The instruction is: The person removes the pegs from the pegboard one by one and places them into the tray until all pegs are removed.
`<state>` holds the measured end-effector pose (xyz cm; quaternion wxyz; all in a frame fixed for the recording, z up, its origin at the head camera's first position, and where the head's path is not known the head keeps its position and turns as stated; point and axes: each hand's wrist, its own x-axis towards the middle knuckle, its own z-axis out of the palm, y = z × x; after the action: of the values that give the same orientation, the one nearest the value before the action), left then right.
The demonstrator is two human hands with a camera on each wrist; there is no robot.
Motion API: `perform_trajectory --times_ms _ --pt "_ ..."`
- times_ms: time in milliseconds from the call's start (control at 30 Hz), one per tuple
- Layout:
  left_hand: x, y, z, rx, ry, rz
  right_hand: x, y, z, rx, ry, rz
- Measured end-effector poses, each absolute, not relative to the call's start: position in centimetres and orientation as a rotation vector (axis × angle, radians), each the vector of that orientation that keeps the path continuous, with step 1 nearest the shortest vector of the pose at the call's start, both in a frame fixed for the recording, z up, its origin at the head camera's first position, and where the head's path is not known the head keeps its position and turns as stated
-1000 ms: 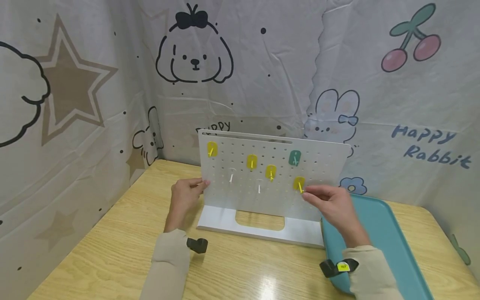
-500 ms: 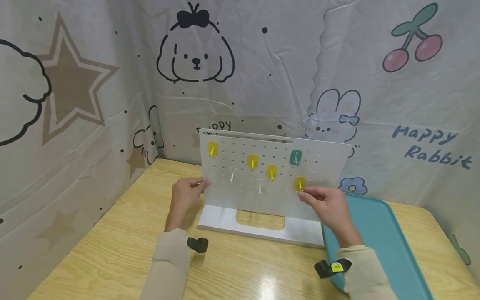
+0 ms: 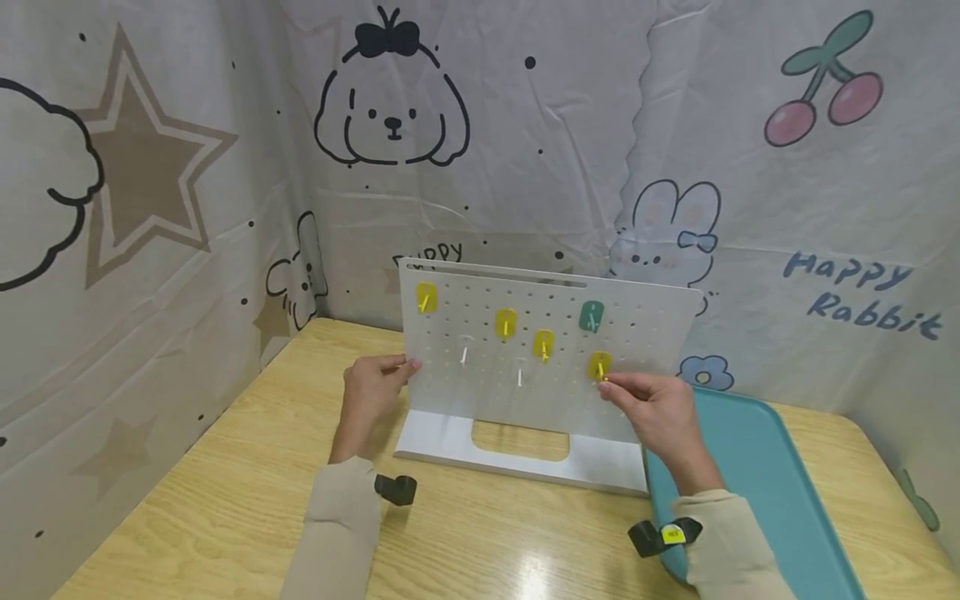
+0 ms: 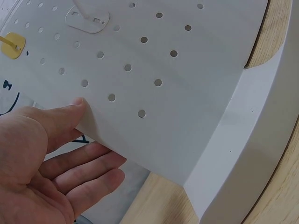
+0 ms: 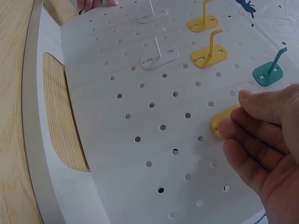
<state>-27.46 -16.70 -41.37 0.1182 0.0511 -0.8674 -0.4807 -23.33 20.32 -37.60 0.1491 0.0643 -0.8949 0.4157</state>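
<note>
A white, smooth, flat pegboard dotted with round holes stands on the wood-grained worktop, its base cut with a rounded opening. Low on the board's right part sits the yellow hook, a glossy rounded plate with a thin prong; the plate's long axis runs up the board and the prong juts out toward the person. The right hand pinches this prong between thumb and index finger. The left hand grips the board's side edge; the left wrist view shows its thumb on the front and other fingers behind. The right wrist view hides the pinched prong, but reveals slotted clear plates under the white-pronged hooks and the bent tip of the green hook. Only the head view shows the blue-green tray.
</note>
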Motion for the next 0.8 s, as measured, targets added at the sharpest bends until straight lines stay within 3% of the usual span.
perform_trajectory --times_ms 800 --pt "-27.6 -16.7 -41.4 0.147 -2.541 -1.417 -22.5 22.1 -36.5 0.385 -2.408 1.13"
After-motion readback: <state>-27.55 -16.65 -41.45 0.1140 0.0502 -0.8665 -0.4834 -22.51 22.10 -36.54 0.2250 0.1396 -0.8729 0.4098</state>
